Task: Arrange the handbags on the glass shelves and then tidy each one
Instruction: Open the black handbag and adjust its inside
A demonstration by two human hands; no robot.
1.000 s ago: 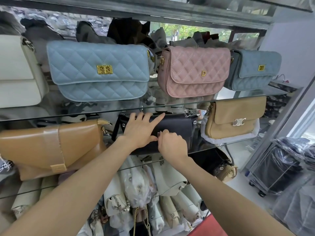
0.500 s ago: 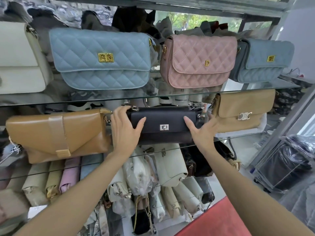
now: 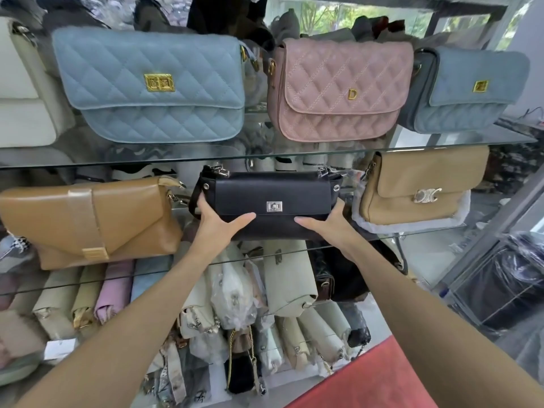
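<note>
Both our hands have slid down to the bottom corners of the black handbag [image 3: 272, 201], and it now faces us with its silver clasp [image 3: 274, 206] in front. It sits on the middle glass shelf [image 3: 426, 231], between the tan flap bag [image 3: 88, 222] and the beige bag [image 3: 421, 187]. Our left hand [image 3: 219, 220] and right hand [image 3: 325, 222] hold its ends, thumbs on the front; the other fingers are hidden behind. We think a hard push could bump a neighbour bag. The glass looks slippery, so the bag might tip or slide off.
</note>
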